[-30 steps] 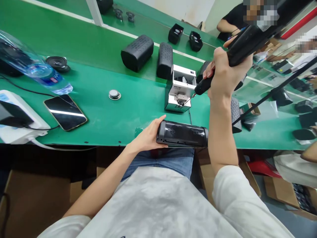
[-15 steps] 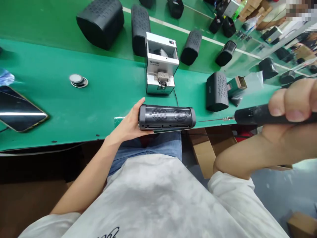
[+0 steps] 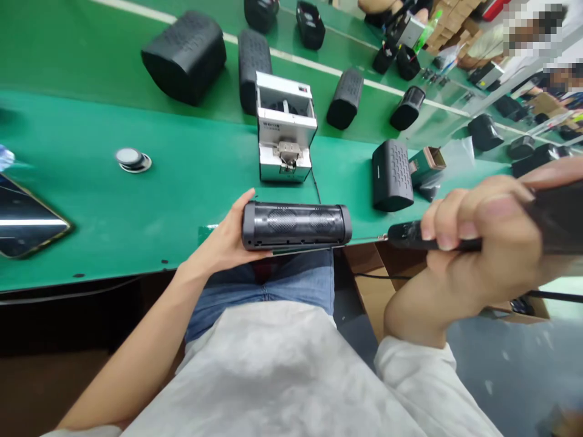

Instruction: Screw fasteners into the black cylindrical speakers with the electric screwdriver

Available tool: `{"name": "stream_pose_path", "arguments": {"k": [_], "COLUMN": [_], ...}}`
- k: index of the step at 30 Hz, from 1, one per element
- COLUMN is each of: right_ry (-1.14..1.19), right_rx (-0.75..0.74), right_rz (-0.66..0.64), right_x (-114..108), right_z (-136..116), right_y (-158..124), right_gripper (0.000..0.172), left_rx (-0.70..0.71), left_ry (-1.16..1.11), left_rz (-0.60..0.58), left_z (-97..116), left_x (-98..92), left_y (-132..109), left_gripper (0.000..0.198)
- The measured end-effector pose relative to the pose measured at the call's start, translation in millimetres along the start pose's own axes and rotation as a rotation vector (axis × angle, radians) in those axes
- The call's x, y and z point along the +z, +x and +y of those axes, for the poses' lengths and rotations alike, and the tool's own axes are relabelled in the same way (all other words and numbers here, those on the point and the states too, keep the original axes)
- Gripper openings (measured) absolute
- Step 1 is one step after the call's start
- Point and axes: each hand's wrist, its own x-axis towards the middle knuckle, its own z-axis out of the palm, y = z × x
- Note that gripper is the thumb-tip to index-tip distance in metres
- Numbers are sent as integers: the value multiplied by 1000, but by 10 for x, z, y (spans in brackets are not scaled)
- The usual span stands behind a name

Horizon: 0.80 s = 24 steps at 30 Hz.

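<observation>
Front-left of the silver box (image 3: 291,135), the left hand (image 3: 222,243) clasps, thumb and fingers parted, a black speaker (image 3: 297,226) at the edge of the tabletop (image 3: 182,188), before the box. To its right, a black screwdriver (image 3: 412,235) points toward the speaker, the right hand (image 3: 485,237) curled around it.

the long, rounded-ended speaker body of black plastic (image 3: 297,226) lies lengthwise along the front edge of the green-topped table (image 3: 195,164), its glossy face showing two perforated patches between duller end caps, with small notches along the near side. level with its right end i can see the black cylindrical powered screwdriver with a thin metal shaft (image 3: 405,235), held nearly flat and pointing at that end, though i can't tell whether the tip touches.
</observation>
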Motion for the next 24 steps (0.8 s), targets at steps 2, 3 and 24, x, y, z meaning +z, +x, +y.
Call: {"name": "stream_pose_path", "arguments": {"k": [2,3,24], "right_ry": [49,64,310], "right_rx": [-67,-55,33], "right_rz": [-22,-62,-390], "right_x": [56,57,-185], "right_z": [92,149,429], "right_y": [-124,-168,-148], "right_gripper": [33,32,26], "left_rx": [11,14,-158], "left_ry": [16,22,39], "left_rz": [3,3,-27], "left_z": [16,22,107], "left_x": [-9,-13,-40], "left_y": [-11,-15,-60], "left_gripper": [131,128,114]}}
